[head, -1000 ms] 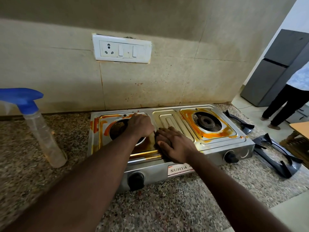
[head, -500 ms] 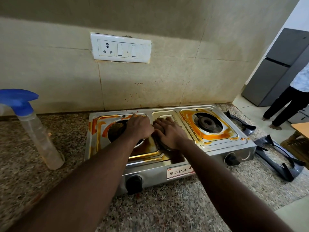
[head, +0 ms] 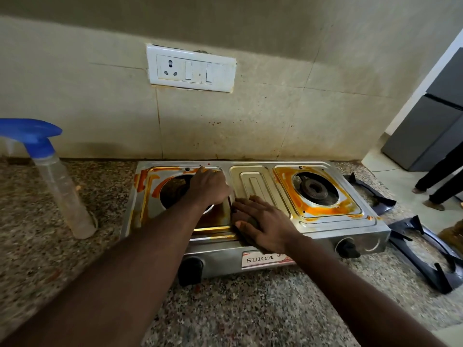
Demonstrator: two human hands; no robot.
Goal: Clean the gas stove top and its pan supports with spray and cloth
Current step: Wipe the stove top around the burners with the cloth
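A speckled stone counter point(head: 62, 251) runs along a beige tiled wall point(head: 250, 121) that carries a white switch plate point(head: 191, 68). On the counter sits a steel two-burner gas stove point(head: 325, 229), its top smeared with orange grease around both burner wells, thickest around the right burner point(head: 315, 189). At the far right a grey fridge point(head: 431, 126) stands on the floor, with another person's dark-trousered legs point(head: 441, 179) in front of it. Two dark pan supports point(head: 426, 256) lie off the stove on the counter to its right, one near the back corner, the other nearer the front. A clear spray bottle point(head: 60, 189) with a blue trigger head stands upright on the counter, left of the stove and apart from it. The left hand point(head: 210, 187) rests over the left burner well, fingers curled down onto the steel; whether it grips anything cannot be told. The right hand point(head: 263, 226) lies flat, fingers spread, pressing a dark cloth point(head: 244, 217) against the stove top just left of the middle panel, near the front edge. Two black knobs point(head: 190, 271) sit on the front face, either side of a label reading SURYA.
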